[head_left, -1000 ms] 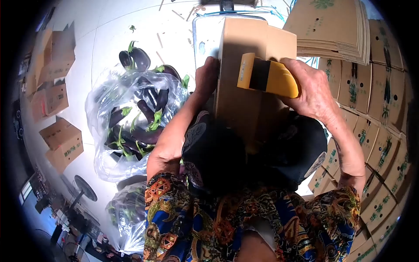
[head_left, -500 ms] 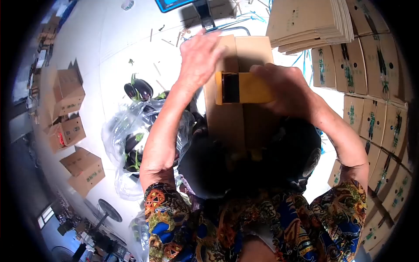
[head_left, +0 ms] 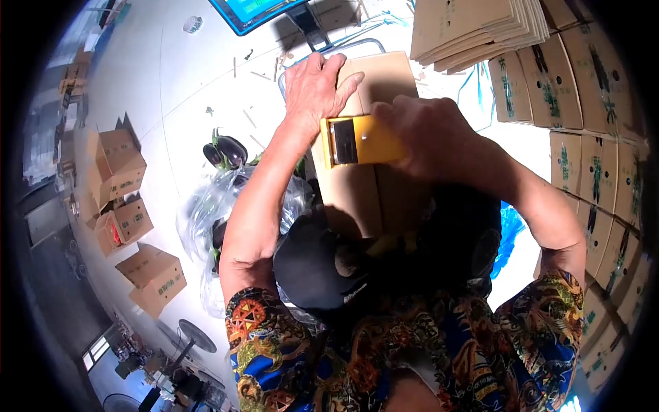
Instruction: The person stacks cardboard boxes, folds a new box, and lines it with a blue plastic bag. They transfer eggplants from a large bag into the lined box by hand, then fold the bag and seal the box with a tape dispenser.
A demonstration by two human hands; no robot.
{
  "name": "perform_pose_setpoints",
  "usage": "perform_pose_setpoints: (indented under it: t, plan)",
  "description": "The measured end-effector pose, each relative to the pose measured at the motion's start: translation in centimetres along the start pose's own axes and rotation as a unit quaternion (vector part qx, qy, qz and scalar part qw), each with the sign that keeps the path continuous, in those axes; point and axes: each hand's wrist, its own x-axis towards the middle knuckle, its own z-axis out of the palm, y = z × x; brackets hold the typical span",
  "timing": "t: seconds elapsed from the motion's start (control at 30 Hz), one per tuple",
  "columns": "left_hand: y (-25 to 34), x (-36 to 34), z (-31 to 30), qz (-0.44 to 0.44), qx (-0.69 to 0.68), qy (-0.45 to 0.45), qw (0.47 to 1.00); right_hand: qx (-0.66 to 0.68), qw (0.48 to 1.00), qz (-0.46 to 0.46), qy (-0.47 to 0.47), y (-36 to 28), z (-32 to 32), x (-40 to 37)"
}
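Note:
A closed cardboard box (head_left: 350, 199) stands between the knees, its top flaps meeting along a middle seam. My left hand (head_left: 316, 89) grips the box near its far left corner, fingers curled at the edge and thumb stretched over the flap. In my right hand (head_left: 439, 134), which is a little blurred, is a yellow tool (head_left: 374, 139) that looks like a carton stapler. It lies across the top of the box, its black-windowed end pointing left. My right fingers wrap round its other end, so that part is hidden.
Left of the box lie a clear plastic bag (head_left: 199, 213) and eggplants (head_left: 225, 150). Flattened cartons (head_left: 473, 31) and stacked boxes (head_left: 590, 82) stand on the right. A blue-framed screen (head_left: 264, 12) is ahead. Open boxes (head_left: 151, 275) and a fan (head_left: 195, 335) are at far left.
My left hand has settled onto the box edge, its fingers now curled. The yellow tool sits slightly further left in view. The camera has shifted, showing more of the screen.

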Motion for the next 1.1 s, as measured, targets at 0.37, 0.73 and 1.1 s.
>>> perform_pose_setpoints:
  t: [0.37, 0.73, 1.1]
  plan:
    - [-0.4, -0.5, 0.7, 0.014, 0.013, 0.036, 0.999, -0.015, 0.999, 0.013, -0.035, -0.3, -0.9, 0.1]
    - [-0.4, -0.6, 0.8, 0.009, -0.011, 0.056, 0.998, -0.030, 0.999, -0.015, -0.028, 3.9, -1.7, -3.4]
    - [-0.5, -0.6, 0.3, -0.017, -0.067, 0.022, 0.997, 0.014, 0.995, 0.092, -0.026, 12.4, 1.1, -11.8]
